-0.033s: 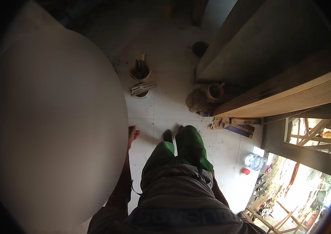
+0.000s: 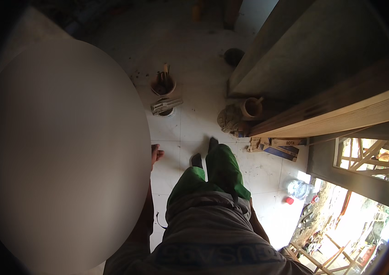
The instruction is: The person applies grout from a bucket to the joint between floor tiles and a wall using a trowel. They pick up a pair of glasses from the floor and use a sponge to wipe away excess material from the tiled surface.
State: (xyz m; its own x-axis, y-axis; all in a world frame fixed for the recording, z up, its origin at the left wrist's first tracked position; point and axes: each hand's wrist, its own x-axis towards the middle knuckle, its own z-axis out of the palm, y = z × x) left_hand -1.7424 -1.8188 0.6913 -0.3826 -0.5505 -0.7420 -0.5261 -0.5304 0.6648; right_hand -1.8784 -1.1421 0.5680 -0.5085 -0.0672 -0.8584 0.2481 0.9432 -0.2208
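My left hand [image 2: 157, 153] juts out past the right edge of a large blurred grey oval [image 2: 61, 156]. Its visible fingers are curled closed. The rest of the hand is covered, so I cannot make out what it holds, if anything. White floor tiles [image 2: 165, 176] lie below it. On the right, my forearm [image 2: 259, 225] hangs beside the green trousers [image 2: 224, 172]; the right hand itself is hidden. Ahead of the left hand stand a bucket [image 2: 163, 87] with handled tools in it and a pale container [image 2: 166, 111] with a flat piece across its top.
Along the right are a long wooden board stack [image 2: 341, 110], a bucket [image 2: 252, 108], a crumpled sack [image 2: 229, 119] and flat cardboard boxes [image 2: 279, 149]. A clear plastic bottle [image 2: 299, 189] stands by the bright doorway. A dark round container [image 2: 234, 57] is farther off.
My right foot reaches slightly farther forward. The fingers of my left hand look more curled. The things on the floor have stayed where they were.
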